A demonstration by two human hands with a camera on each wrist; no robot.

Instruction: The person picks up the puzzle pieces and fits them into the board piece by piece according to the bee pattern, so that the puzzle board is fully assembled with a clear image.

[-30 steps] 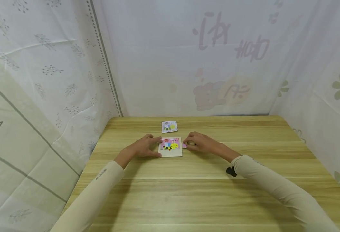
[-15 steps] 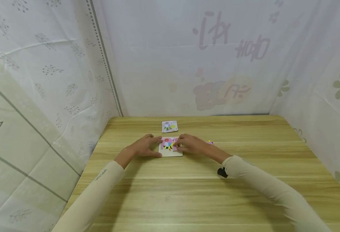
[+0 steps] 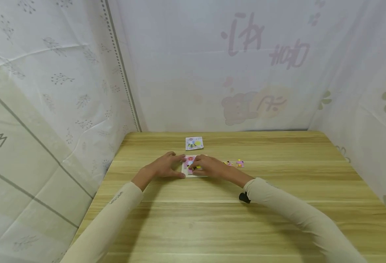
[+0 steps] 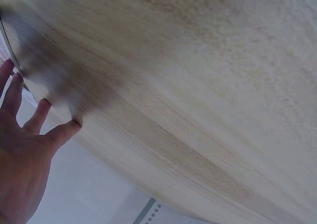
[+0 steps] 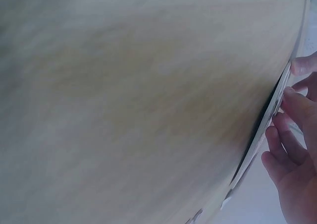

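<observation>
A pale puzzle board (image 3: 197, 176) with a partly covered pink bee picture lies flat near the table's middle. At its left edge rests my left hand (image 3: 160, 166), thumb by the near corner and fingers by the far corner, spread apart. Over the board, my right hand (image 3: 211, 167) pinches a pink puzzle piece (image 3: 190, 171) between thumb and fingers, low over the lower left part of the picture. The right fingers hide much of the picture. In the left wrist view the left hand (image 4: 25, 144) reaches the board's edge with nearly straight fingers.
Behind the board lies a card (image 3: 194, 143) with a bee picture. Several loose puzzle pieces (image 3: 240, 163) lie to the right of the board, partly behind the right forearm. The wooden table (image 3: 193, 226) ends at fabric curtains behind and at the sides.
My right hand has moved left with the pink puzzle piece, from beside the board's right edge to over its lower left part. The left hand has stayed at the left edge.
</observation>
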